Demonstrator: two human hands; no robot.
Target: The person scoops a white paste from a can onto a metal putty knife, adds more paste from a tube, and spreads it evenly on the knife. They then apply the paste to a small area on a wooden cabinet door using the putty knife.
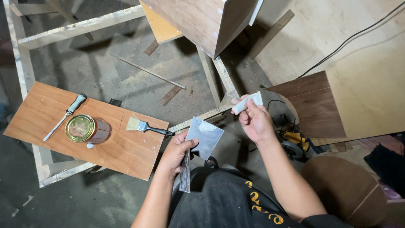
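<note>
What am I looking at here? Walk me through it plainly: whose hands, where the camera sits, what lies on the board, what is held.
There is no machine: a person wears a camera on the head, looking down at their own two hands. The left hand grips a flat metal scraper by its handle. The right hand holds a small white tube above the blade. To the left lies a wooden board carrying a round tin with a gold lid, a paintbrush and a knife-like tool with a pale handle. A brown wooden cabinet stands above, over a grey floor.
</note>
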